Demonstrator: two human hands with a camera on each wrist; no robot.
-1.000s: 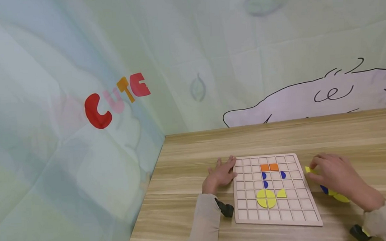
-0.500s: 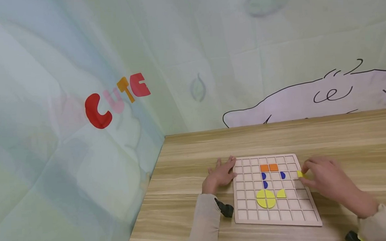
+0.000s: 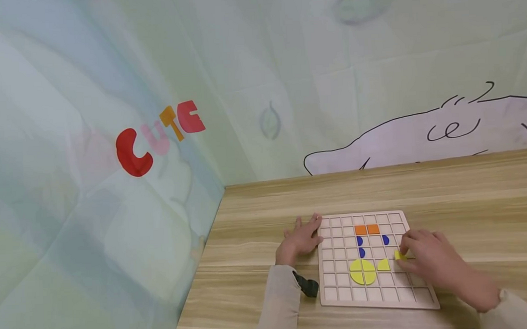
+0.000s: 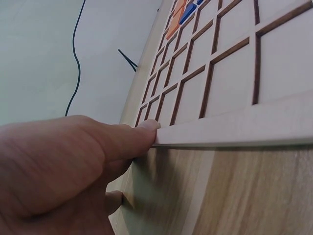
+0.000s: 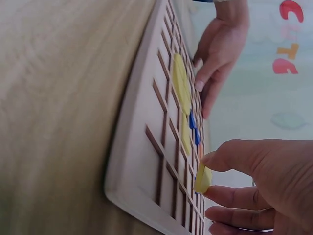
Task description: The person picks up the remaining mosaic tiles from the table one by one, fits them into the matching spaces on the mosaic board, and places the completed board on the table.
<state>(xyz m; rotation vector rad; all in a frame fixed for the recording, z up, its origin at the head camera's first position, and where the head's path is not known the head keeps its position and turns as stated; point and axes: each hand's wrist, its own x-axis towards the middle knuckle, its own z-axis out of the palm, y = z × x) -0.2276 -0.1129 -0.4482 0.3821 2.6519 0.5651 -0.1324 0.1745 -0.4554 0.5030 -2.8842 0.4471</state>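
A pale wooden grid board (image 3: 346, 294) lies flat on the table. My left hand (image 3: 299, 242) rests at its left edge, a fingertip on the rim in the left wrist view. Over the right part of the board, my right hand (image 3: 437, 260) pinches a small yellow piece (image 5: 201, 180) between thumb and finger; its full outline is partly hidden. Yellow quarter circles (image 3: 356, 266) form a full disc in the grid, with a single yellow quarter circle (image 3: 384, 264) to its right. Blue half circles (image 3: 359, 241) and two orange squares (image 3: 360, 230) sit farther back.
The wood-grain table (image 3: 257, 219) runs back to a printed cloth backdrop (image 3: 241, 62), with another cloth wall (image 3: 94, 231) along the left. A black device (image 3: 308, 285) is strapped at the left wrist.
My right hand has carried the yellow piece leftward from beside the board to above its right-hand cells. Loose pieces seen earlier on the right are now behind the arm. My left hand stays put.
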